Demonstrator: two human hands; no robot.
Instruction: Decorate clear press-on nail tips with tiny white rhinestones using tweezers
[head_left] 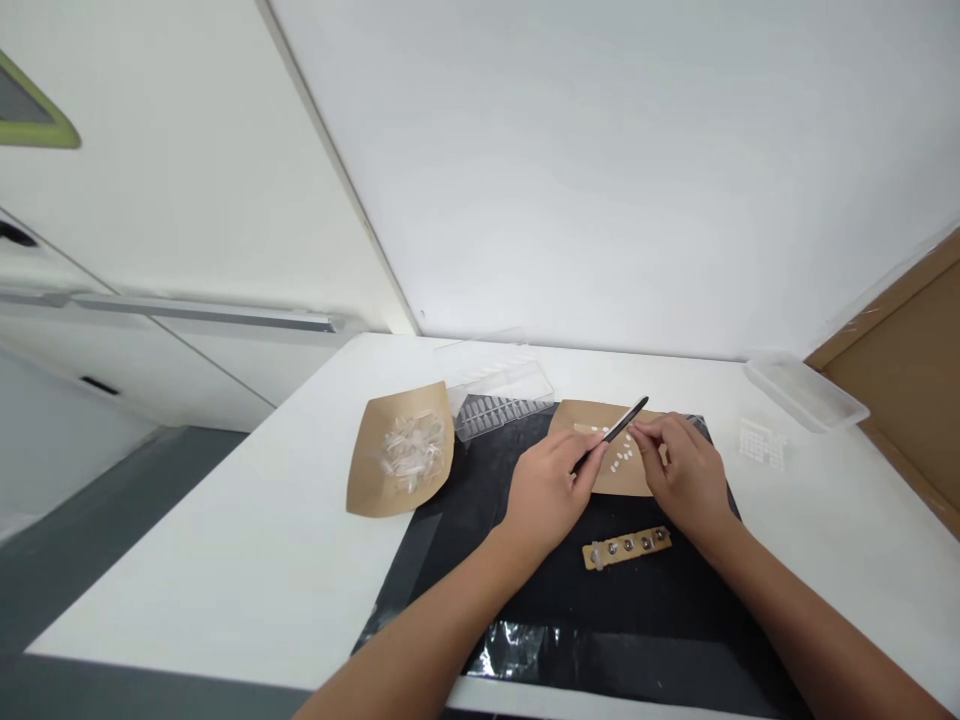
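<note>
A slim nail file (628,420), black with a pale face, slants up to the right out of my left hand (549,487), whose fingers are wrapped round its lower end. Close to the file's right side, my right hand (681,470) is closed in a pinch. Whatever lies between its fingertips is too small to make out. Both hands are above a brown paper sheet (577,415) dotted with small white oval pieces (621,458). Nearer to me lies a tan strip (628,547) with several round metal studs and a clear piece at its left end.
A brown paper tray (364,480) of clear nail tips (412,450) stands left. Behind the black mat (465,560) is a clear compartment box (502,400). On the right are a translucent tray (806,392) and a white tab sheet (761,443). A wall (600,200) bounds the white table (225,560).
</note>
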